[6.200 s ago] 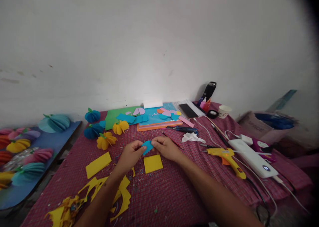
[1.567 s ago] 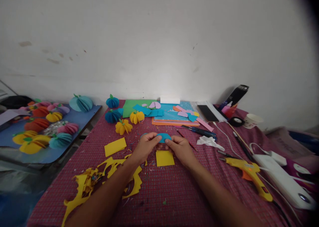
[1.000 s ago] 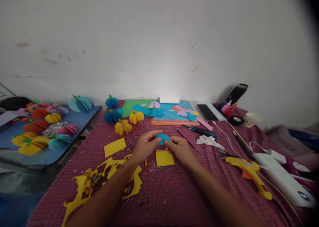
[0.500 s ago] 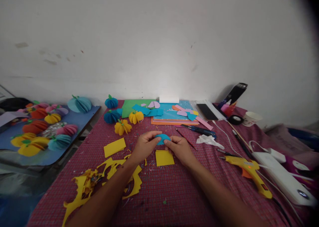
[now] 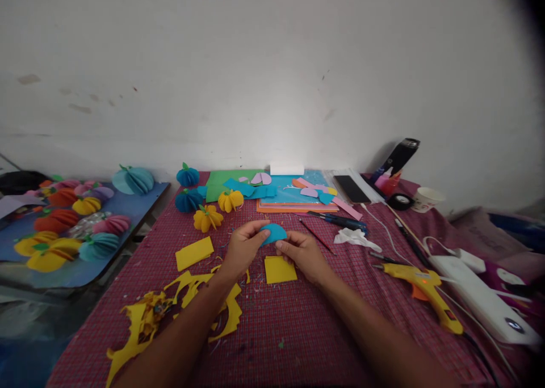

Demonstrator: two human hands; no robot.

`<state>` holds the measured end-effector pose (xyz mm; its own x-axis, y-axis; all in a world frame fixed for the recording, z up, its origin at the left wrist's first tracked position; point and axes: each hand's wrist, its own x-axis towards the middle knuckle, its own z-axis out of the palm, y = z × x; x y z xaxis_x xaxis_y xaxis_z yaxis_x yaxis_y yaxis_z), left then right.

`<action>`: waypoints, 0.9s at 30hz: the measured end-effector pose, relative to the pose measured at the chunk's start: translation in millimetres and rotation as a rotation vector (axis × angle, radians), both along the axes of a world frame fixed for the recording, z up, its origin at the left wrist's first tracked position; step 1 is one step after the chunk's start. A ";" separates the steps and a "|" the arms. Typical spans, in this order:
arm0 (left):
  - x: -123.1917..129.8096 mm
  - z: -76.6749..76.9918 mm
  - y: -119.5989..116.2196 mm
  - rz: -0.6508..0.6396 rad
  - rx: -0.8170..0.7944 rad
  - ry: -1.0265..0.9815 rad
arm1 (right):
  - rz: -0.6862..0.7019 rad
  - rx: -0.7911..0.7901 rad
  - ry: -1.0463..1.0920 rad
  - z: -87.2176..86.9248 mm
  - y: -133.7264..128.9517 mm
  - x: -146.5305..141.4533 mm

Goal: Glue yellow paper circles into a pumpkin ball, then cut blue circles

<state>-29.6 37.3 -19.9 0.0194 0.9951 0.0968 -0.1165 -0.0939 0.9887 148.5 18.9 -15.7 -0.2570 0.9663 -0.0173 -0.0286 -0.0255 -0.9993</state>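
Observation:
A blue folded paper half-circle (image 5: 275,233) is held up over the table, its curved edge upward. My left hand (image 5: 244,245) pinches its left end between thumb and fingers. At the lower right corner, my right hand (image 5: 303,253) has thumb and fingertips closed on the paper. Just below the hands lies a stack of yellow paper rectangles (image 5: 281,270). Another yellow rectangle (image 5: 195,253) rests to the left, and cut yellow scraps (image 5: 227,314) spread around and under my left forearm.
Yellow paper pumpkins (image 5: 208,219) and blue ones (image 5: 188,199) stand at the back left. A red pencil (image 5: 317,236), a blue-handled tool (image 5: 343,222) and a crumpled tissue (image 5: 356,239) lie rightward. Farther right are a yellow glue gun (image 5: 421,286), cables and a white power bank (image 5: 481,300).
The half-circle has been raised and shows more of its face. The right thumb has slid down to its lower right corner. The camera view has shifted slightly.

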 end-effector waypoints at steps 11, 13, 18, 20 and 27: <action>0.9 -3.3 -0.7 -0.026 -0.008 -0.019 | -0.035 -0.122 0.088 2.2 0.9 -2.1; 1.1 -3.3 -0.6 -0.035 -0.017 -0.035 | -0.039 -0.150 0.123 1.2 1.0 -2.2; 1.9 -3.3 0.3 -0.029 -0.037 -0.049 | -0.054 -0.163 0.147 -4.2 2.1 -2.3; 2.2 -3.0 0.4 -0.024 -0.042 -0.047 | -0.060 -0.153 0.138 -4.6 2.1 -2.4; 2.1 -0.2 -1.2 -0.030 -0.022 0.013 | -0.114 -0.107 -0.008 2.2 -0.5 -3.4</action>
